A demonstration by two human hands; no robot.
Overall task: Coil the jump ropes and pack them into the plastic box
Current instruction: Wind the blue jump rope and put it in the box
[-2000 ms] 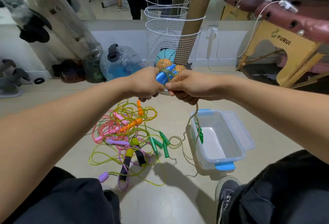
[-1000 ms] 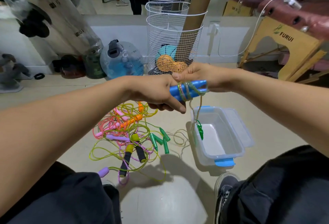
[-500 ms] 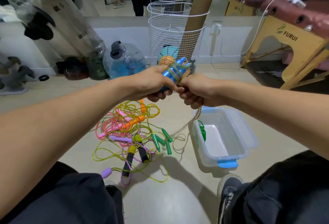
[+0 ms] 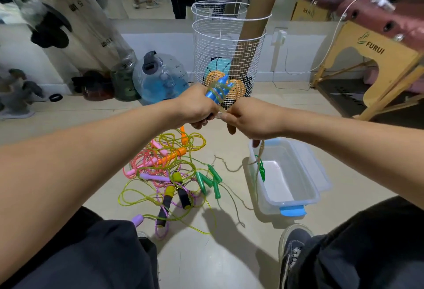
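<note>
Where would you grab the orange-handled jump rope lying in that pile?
Probably by the orange handle, from above. It lies flat on top of the tangle, a firm straight bar, so fingers could close across its middle. The thin cords around it are looped through each other and would likely drag others along.

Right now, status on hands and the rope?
Left hand grips blue handles. Right hand pinches cord, partly wound. Box open; tangle untouched.

Head view, downward, seemingly close overhead
</note>
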